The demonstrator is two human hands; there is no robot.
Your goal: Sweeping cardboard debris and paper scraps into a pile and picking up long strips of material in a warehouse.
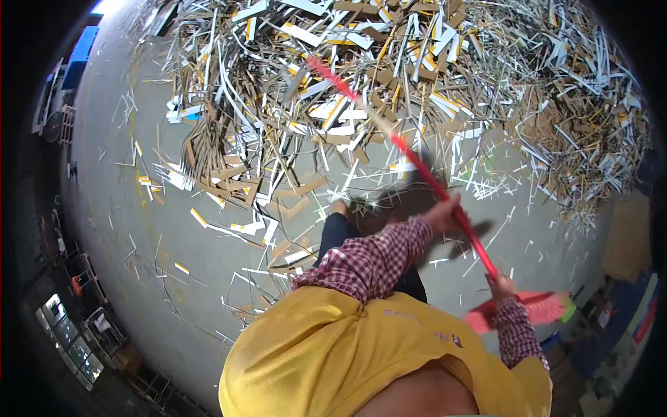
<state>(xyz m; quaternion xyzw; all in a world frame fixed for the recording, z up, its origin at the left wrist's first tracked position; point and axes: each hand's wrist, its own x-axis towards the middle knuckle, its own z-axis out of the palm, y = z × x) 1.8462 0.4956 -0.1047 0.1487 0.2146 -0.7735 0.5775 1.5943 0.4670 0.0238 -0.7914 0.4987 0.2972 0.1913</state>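
A long red broom (424,170) slants across the view, from the scrap pile at the top down to my right side. Its handle has a bare tan stretch partway along. My left hand (442,214) is closed round the handle, with its plaid sleeve crossing in front of my body. Nearer to me, my right hand (500,285) grips the handle lower in the picture. Just behind that hand is a wide pinkish-red broom head (538,308) with a green end, partly hidden by my right forearm. The handle's far tip appears over the loose strips.
A large heap of cardboard and paper strips (333,90) spreads across the far side. Scattered scraps (243,226) lie on the grey floor (174,236) around my feet. A brown cardboard sheet (629,240) stands at the right; shelving and a window (69,340) are at the left.
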